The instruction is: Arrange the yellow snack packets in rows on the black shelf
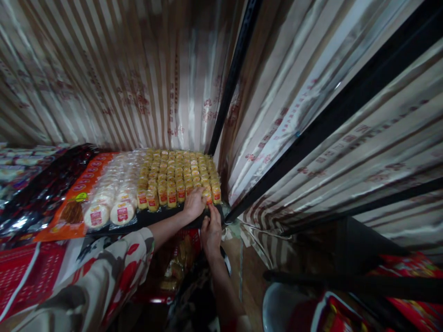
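Sleeve cloth (119, 265), pale with red and dark shapes, fills the lower foreground along the left arm, beside a red perforated basket (41, 272). Between the forearms, low down, lie more yellow wrapped packs (182, 256). At the lower right are a pale rounded vessel (277, 304) and some red packets (413, 276). Farther forward, the right hand (212, 233) reaches up with fingers extended to the base of one yellow packet (207, 194), near the right end of a front row. The left hand (194, 204) lies just beside it, fingers bent over that row; whether either hand pinches the packet, I cannot tell. Behind it stand close rows of similar yellow packets (176, 173) on a black shelf (166, 215). To their left come round white packs (98, 216), an orange bag (78, 196) and dark glossy packs (41, 184). Beyond everything hang pleated, printed curtains (155, 92), with a slanting black post (235, 74).
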`<state>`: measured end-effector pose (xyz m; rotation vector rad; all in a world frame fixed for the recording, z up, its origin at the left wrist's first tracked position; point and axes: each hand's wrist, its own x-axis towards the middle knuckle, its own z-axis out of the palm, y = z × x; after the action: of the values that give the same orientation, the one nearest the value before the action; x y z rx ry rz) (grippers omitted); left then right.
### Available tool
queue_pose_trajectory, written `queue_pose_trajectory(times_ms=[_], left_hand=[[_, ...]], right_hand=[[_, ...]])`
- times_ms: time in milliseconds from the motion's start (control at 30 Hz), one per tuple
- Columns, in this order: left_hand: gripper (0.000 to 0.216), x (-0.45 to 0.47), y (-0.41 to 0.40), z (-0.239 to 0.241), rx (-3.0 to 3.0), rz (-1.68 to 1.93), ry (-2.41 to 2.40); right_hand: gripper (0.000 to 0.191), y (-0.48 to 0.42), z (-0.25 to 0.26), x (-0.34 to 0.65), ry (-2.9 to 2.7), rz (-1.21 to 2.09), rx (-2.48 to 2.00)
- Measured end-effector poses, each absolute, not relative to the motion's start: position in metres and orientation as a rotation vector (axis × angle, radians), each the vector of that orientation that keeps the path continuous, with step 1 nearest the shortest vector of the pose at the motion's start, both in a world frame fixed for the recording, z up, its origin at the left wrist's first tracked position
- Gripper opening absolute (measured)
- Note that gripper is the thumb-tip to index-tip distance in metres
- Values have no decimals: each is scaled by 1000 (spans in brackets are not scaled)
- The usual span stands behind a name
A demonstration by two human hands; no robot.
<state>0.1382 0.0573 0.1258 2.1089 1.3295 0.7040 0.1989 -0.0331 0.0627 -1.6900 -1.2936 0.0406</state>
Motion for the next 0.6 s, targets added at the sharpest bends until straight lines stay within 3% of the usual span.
queue_pose_trajectory(times_ms=[300,600], left_hand=[[36,147,68,125,2230,608,1341],[43,149,61,116,2131,775,1326]], right_hand=[[47,-19,53,208,-1349,36,-1693],[48,-15,51,212,-1356,10,-1739]])
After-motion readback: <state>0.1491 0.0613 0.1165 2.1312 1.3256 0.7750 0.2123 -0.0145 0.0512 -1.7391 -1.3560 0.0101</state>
